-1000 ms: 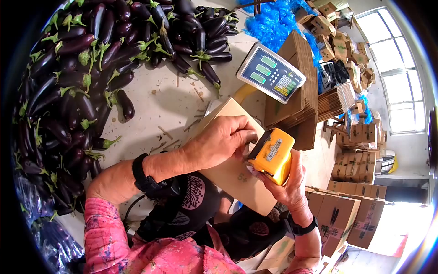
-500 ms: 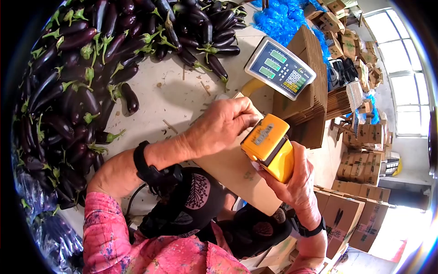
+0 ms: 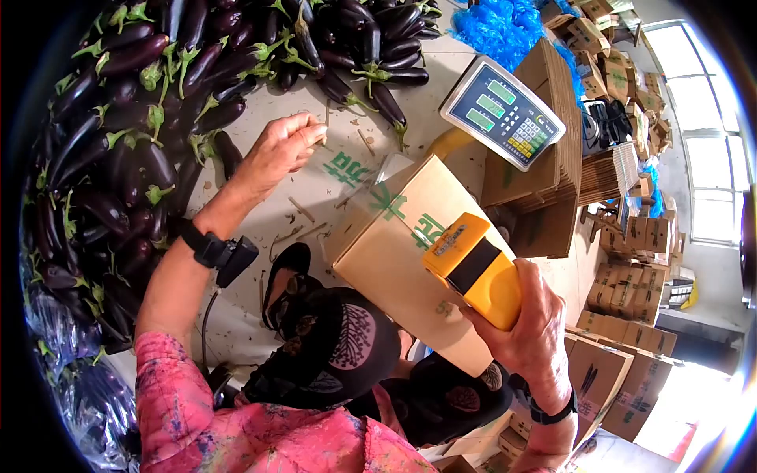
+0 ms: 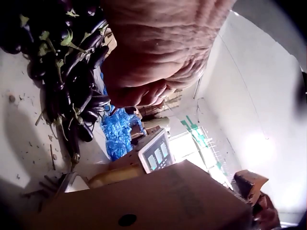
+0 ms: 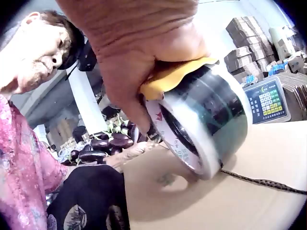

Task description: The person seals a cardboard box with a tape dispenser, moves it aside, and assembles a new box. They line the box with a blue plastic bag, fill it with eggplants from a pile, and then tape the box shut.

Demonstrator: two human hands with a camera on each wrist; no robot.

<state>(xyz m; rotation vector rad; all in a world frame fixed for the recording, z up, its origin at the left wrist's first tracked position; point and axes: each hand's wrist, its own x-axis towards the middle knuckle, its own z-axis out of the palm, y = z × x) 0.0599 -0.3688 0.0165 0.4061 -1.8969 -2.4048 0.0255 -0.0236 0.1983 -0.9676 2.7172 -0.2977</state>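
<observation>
My right hand (image 3: 530, 322) grips a yellow tape dispenser (image 3: 497, 296) over a cardboard box (image 3: 394, 276). In the right wrist view its roll of tape (image 5: 216, 110) sits close above the cardboard. Up and to the left of the box, my left hand (image 3: 280, 154) has its fingers curled and pinches the end of a strip of clear tape (image 3: 347, 169) with green print. The strip stretches between the hand and the dispenser, across the box's upper edge. In the left wrist view this tape (image 4: 194, 132) runs down from the fingers.
A heap of eggplants (image 3: 134, 158) covers the left side. Behind the box stands a scale display (image 3: 503, 113), with flattened cartons (image 3: 536, 158) beside it and blue plastic (image 3: 497, 31) farther back. Packed boxes (image 3: 631, 378) stand at the right. Stem scraps litter the pale floor.
My left hand has moved away from the dispenser, up and to the left, drawing out a strip of printed tape. The dispenser has tilted and shifted slightly down and right.
</observation>
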